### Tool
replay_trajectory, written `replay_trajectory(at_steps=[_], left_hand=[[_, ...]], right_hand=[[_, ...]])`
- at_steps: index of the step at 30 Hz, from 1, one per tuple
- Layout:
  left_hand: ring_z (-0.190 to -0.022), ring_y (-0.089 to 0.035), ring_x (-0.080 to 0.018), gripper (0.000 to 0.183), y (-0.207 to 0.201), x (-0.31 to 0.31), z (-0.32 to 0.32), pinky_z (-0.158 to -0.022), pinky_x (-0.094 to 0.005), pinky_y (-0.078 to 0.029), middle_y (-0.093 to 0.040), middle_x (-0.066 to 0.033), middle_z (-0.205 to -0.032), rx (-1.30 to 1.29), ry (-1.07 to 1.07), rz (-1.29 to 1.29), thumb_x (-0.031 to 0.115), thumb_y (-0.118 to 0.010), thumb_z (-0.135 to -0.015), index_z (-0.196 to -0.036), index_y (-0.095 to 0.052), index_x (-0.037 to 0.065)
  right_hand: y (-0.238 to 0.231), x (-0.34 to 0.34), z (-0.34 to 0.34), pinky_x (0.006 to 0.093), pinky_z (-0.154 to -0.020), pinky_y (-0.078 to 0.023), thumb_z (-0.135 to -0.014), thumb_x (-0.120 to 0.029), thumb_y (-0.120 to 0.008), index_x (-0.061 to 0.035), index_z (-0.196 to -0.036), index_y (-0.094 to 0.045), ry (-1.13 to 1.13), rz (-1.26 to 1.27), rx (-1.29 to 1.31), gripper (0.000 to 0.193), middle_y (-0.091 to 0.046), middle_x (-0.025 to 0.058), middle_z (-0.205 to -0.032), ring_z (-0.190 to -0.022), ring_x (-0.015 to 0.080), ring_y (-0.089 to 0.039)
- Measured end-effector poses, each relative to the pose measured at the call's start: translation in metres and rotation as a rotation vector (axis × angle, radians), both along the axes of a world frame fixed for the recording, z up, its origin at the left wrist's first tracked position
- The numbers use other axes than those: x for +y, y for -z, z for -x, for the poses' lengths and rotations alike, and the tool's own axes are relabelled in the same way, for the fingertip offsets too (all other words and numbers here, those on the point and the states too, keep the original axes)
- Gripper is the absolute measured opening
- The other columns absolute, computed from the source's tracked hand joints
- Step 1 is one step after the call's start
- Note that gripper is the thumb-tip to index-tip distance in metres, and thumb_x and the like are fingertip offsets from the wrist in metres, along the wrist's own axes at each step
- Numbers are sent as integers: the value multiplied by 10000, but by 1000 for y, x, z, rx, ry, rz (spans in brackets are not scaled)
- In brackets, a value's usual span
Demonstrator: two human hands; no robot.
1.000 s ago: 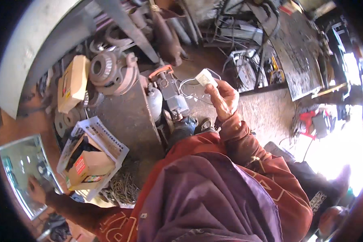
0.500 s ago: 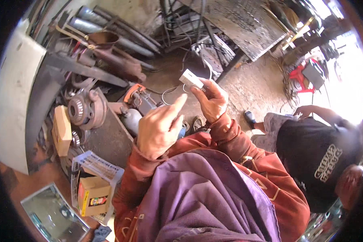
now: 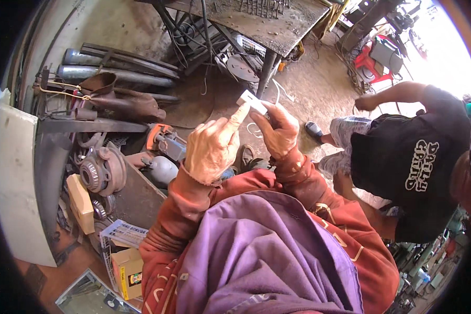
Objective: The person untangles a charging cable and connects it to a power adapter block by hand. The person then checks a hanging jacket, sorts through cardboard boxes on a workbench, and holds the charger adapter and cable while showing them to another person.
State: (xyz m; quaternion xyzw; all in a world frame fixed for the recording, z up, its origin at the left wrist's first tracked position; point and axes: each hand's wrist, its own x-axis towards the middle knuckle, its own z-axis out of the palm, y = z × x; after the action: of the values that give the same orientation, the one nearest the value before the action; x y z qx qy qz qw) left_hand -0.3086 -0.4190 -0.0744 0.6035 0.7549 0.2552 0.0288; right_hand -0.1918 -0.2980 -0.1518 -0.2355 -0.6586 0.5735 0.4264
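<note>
A small white box-shaped piece [image 3: 253,101] with a dark slot in its face is held up in front of me. My right hand [image 3: 280,133] pinches its lower right side between thumb and fingers. With its index finger stretched out, my left hand [image 3: 210,150] reaches the left side of the white piece, the fingertip against it. The other left fingers are loosely bent and hold nothing. A thin white cord [image 3: 254,129] loops just below the piece; whether the two are joined cannot be made out.
To the right a person in a black shirt [image 3: 397,162] bends over. A steel worktable [image 3: 282,39] stands ahead. Metal pipes [image 3: 118,76], a grey gas bottle [image 3: 162,170], an orange-and-grey tool [image 3: 165,141] and bearing parts [image 3: 102,170] crowd the left. A red thing [image 3: 366,65] lies at far right.
My left index finger has moved up and right from apart to touching the white piece. The view has shifted, and the other person's arm now reaches out further.
</note>
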Motion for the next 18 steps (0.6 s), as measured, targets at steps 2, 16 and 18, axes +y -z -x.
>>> replay_trajectory(at_steps=[2, 16, 18], left_hand=[[-664, -592, -304, 572, -3, 0, -3, -605, -426, -473, -579, -103, -735, -38, -1, 19, 50, -614, -806, -1355, -504, 165], [-700, -595, -338, 576, -12, -5, 15, -639, -454, -469, -596, -134, -780, -150, 102, -31, 28, -600, -806, -1353, -510, 187], [-701, -594, -341, 566, -13, -8, 17, -641, -448, -473, -597, -139, -782, -155, 111, -30, 30, -601, -805, -1345, -514, 174]], right_hand=[[2, -1, -4, 238, -609, -457, -820, -52, -727, -11, -1062, -663, 15, -7, -38, 254, -640, 54, -816, -688, 87, -564], [-7, -16, 1, 269, -655, -484, -818, -81, -732, -15, -1063, -666, 144, -99, -89, 262, -671, 93, -872, -729, 127, -610], [-9, -19, 0, 264, -659, -485, -817, -80, -733, -15, -1065, -666, 147, -113, -117, 266, -674, 95, -869, -732, 121, -611]])
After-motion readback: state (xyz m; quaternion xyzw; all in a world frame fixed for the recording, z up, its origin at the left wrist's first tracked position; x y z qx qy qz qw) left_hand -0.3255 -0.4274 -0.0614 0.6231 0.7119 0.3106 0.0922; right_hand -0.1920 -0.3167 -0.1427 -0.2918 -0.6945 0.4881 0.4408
